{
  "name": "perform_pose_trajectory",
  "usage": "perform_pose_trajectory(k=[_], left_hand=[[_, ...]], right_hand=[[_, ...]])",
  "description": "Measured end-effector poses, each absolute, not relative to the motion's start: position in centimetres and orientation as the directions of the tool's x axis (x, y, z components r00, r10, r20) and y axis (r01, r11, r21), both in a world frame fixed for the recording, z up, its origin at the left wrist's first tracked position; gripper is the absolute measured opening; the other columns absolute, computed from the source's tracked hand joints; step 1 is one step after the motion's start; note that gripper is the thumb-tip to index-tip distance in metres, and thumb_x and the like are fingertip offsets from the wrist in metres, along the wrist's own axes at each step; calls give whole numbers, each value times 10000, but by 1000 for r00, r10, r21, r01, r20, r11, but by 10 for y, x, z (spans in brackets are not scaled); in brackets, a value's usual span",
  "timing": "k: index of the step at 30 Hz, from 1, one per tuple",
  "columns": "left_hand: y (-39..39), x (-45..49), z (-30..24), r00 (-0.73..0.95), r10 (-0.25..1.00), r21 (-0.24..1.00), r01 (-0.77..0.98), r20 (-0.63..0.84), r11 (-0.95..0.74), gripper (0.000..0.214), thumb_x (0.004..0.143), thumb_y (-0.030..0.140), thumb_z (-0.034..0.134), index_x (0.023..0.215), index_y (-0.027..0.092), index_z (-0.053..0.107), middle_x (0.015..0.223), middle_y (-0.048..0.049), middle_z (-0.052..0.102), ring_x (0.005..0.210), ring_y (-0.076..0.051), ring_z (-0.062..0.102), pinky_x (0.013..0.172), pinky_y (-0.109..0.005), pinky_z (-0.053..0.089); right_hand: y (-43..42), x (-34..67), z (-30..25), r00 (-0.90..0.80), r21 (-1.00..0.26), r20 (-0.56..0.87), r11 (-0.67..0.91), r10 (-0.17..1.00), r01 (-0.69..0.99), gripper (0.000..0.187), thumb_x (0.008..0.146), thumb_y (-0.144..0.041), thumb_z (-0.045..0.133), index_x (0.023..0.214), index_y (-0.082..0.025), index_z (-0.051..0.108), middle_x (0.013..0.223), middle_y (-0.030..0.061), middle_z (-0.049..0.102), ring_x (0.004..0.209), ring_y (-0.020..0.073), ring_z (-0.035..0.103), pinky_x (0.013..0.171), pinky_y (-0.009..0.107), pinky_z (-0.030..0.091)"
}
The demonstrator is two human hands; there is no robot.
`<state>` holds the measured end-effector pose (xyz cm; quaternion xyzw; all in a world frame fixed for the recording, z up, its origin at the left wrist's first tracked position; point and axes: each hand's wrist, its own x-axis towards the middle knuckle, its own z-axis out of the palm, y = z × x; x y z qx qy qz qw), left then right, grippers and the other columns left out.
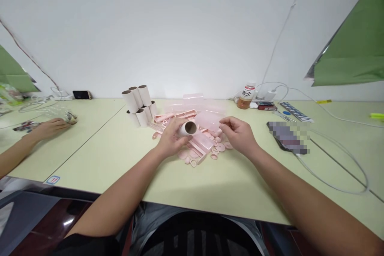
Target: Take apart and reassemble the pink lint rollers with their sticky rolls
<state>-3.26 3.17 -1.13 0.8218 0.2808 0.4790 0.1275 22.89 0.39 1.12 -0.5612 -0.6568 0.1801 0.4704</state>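
Note:
My left hand (171, 138) is closed around a white paper roll (188, 128), held on its side with the open cardboard end facing me. My right hand (237, 133) hovers just right of it above a heap of pink plastic parts (200, 144); its fingers are curled and pinched together, and I cannot make out anything in them. Behind the heap lie clear pink plastic covers (207, 114).
A stack of several white rolls (139, 105) stands left of the heap. A phone (287, 137) with a white cable (339, 156) lies to the right, a drink bottle (246, 96) behind. Another person's hand (49, 128) rests on the neighbouring table at the left.

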Motion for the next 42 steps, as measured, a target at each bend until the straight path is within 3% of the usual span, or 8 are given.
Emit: perform_pose_trajectory(k=[7, 11, 19, 25, 29, 35, 38, 42], left_hand=[[36, -29, -17, 16, 799, 782, 197, 601, -592, 457, 743, 432, 764, 1093, 212, 568, 1044, -68, 658, 946, -221, 638, 836, -375, 519], [39, -31, -15, -99, 848, 854, 43, 520, -518, 479, 720, 499, 771, 1031, 210, 549, 932, -41, 644, 846, -194, 642, 741, -327, 538], [40, -33, -15, -113, 853, 860, 40, 509, -508, 455, 721, 553, 747, 941, 209, 544, 848, -29, 620, 790, -185, 618, 680, -301, 520], [36, -30, -12, -54, 855, 856, 39, 516, -515, 472, 708, 564, 745, 967, 217, 556, 844, -31, 619, 763, -189, 602, 649, -306, 502], [32, -29, -12, 1, 838, 829, 141, 546, -541, 454, 734, 544, 722, 1031, 224, 598, 914, -45, 634, 820, -211, 607, 678, -321, 497], [27, -29, -11, 81, 784, 759, 207, 616, -618, 449, 773, 489, 697, 1125, 223, 617, 1027, -63, 676, 919, -237, 624, 791, -367, 502], [21, -28, -8, 229, 748, 688, 294, 623, -663, 411, 805, 463, 677, 1141, 230, 636, 1113, -71, 690, 1006, -265, 621, 880, -415, 481], [10, -21, -7, 391, 719, 591, 411, 574, -695, 512, 786, 496, 694, 1221, 246, 597, 1078, -76, 705, 976, -274, 639, 849, -424, 481]], right_hand=[[21, 285, 6, 147, -589, 252, 31, 956, 808, 251, 791, -299, 514, 924, -187, 695, 696, 23, 688, 611, 183, 600, 574, 287, 429], [30, 296, 4, 115, -530, 182, -1, 977, 848, 193, 749, -235, 531, 835, -187, 697, 745, 46, 712, 668, 198, 616, 603, 292, 416], [29, 295, 5, 57, -472, 148, 20, 987, 881, 175, 752, -229, 530, 828, -182, 681, 783, 62, 711, 709, 205, 604, 611, 294, 392], [14, 280, 7, -196, -445, -65, 147, 978, 883, 177, 746, -394, 644, 788, -225, 679, 685, 2, 670, 622, 177, 590, 539, 264, 366], [9, 268, 4, -196, -349, -141, 137, 970, 927, 182, 711, -385, 676, 775, -224, 622, 664, 21, 629, 600, 195, 558, 515, 274, 306], [8, 269, 2, -199, -410, -137, 127, 970, 903, 197, 665, -300, 681, 665, -232, 496, 641, 14, 569, 596, 187, 508, 509, 272, 289], [4, 268, 5, -236, -500, -165, 126, 958, 857, 229, 720, -290, 616, 642, -238, 407, 584, -12, 537, 546, 162, 500, 490, 265, 301], [-3, 255, 10, -297, -790, -122, 89, 947, 606, 270, 819, -376, 562, 719, -249, 346, 568, -61, 500, 457, 107, 426, 458, 239, 313]])
